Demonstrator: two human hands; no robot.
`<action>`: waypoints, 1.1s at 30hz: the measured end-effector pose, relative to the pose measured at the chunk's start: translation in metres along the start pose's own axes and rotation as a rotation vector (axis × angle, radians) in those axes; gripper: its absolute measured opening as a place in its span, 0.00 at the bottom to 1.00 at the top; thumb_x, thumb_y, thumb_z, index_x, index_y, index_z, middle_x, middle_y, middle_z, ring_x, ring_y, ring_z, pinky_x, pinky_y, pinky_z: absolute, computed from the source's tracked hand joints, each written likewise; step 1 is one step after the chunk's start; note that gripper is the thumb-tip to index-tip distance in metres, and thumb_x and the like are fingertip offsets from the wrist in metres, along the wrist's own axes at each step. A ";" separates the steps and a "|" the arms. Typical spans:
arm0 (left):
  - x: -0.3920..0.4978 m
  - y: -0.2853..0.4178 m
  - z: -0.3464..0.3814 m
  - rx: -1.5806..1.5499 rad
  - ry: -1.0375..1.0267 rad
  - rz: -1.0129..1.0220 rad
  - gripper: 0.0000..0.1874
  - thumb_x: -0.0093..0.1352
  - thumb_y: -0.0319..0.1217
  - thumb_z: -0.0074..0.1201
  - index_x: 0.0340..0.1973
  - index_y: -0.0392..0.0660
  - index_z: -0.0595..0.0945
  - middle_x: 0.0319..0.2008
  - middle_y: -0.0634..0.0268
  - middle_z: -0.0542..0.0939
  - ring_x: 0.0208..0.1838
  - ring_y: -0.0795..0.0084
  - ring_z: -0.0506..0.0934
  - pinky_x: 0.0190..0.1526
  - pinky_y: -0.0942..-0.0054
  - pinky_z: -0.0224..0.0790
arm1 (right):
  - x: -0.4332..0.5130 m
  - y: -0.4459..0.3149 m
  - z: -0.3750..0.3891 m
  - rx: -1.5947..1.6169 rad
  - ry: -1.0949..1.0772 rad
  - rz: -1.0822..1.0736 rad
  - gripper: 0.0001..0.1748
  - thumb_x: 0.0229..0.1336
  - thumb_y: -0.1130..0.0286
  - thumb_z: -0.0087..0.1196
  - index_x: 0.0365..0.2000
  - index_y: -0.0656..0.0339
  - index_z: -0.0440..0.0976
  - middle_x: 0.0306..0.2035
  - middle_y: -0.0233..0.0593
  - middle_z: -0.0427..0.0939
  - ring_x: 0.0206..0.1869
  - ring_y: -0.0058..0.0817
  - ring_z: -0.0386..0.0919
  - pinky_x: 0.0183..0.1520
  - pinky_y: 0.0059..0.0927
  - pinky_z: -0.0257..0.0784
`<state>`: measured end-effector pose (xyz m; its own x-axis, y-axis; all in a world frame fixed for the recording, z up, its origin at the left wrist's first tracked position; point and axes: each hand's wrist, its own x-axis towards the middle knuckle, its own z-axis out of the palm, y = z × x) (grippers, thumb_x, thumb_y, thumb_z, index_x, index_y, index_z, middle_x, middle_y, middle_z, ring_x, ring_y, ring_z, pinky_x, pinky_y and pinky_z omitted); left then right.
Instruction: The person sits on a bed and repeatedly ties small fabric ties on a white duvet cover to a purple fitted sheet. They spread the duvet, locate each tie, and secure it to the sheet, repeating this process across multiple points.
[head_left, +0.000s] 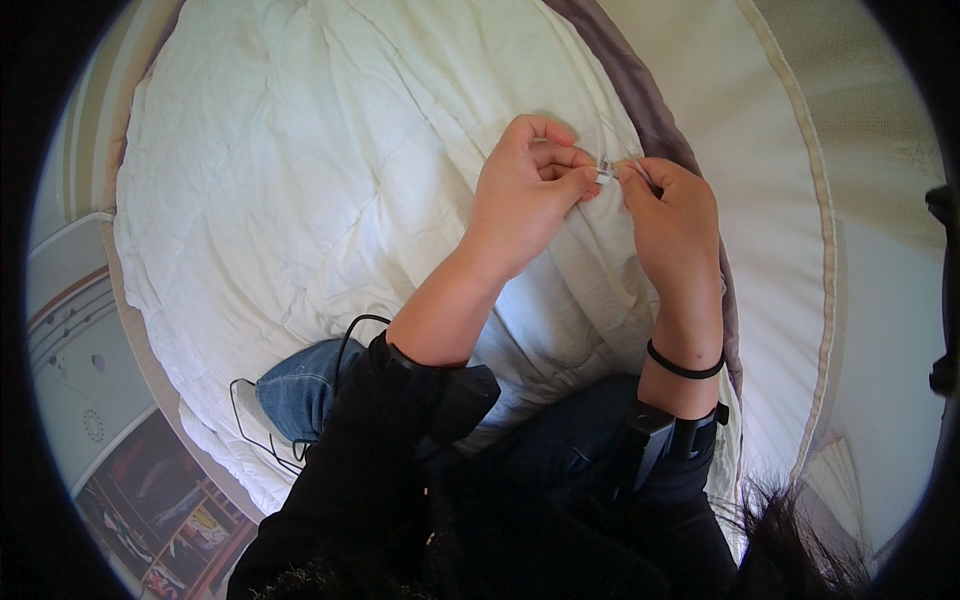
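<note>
My left hand (517, 196) pinches a small white, partly clear piece (604, 173) between thumb and fingers; its exact kind is too small to tell. From the other side, the thumb and forefinger of my right hand (670, 214) meet the same piece and grip a thin whitish strip or cord (642, 172) at it. The two hands almost touch, above the right side of a crumpled white quilt (300, 195). My fingers hide part of the piece.
A purple-brown satiny border (626, 71) runs along the quilt's right side, beside pale fabric (765, 225) with a beige trim. A black cable (346, 337) loops by my denim-covered leg (300, 390). Pale panels and a dark shelf unit (161, 510) are at lower left.
</note>
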<state>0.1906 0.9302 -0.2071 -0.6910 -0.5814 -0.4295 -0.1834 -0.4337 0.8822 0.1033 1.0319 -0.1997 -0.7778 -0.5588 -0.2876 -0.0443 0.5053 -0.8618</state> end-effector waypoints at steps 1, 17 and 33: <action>0.000 -0.001 0.000 0.023 0.001 -0.001 0.16 0.59 0.18 0.51 0.40 0.37 0.66 0.29 0.61 0.77 0.32 0.76 0.76 0.34 0.79 0.69 | 0.000 0.000 0.000 -0.005 -0.002 0.009 0.12 0.54 0.69 0.52 0.23 0.71 0.73 0.15 0.27 0.66 0.20 0.14 0.60 0.23 0.21 0.55; 0.000 0.011 0.006 0.542 -0.055 0.320 0.13 0.58 0.21 0.55 0.38 0.39 0.72 0.31 0.65 0.80 0.35 0.77 0.78 0.38 0.81 0.71 | 0.001 -0.003 -0.004 0.222 -0.066 0.220 0.09 0.52 0.71 0.55 0.29 0.69 0.75 0.20 0.22 0.68 0.23 0.10 0.61 0.26 0.15 0.55; 0.010 0.019 0.000 0.472 -0.060 0.143 0.19 0.57 0.22 0.58 0.44 0.38 0.70 0.29 0.61 0.81 0.34 0.78 0.78 0.37 0.82 0.70 | 0.001 -0.004 -0.007 0.216 -0.070 0.189 0.09 0.52 0.71 0.54 0.29 0.69 0.75 0.19 0.20 0.66 0.23 0.10 0.59 0.26 0.15 0.53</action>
<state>0.1805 0.9160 -0.1946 -0.7690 -0.5655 -0.2981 -0.3708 0.0147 0.9286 0.0988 1.0339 -0.1931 -0.7142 -0.5160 -0.4729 0.2376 0.4568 -0.8573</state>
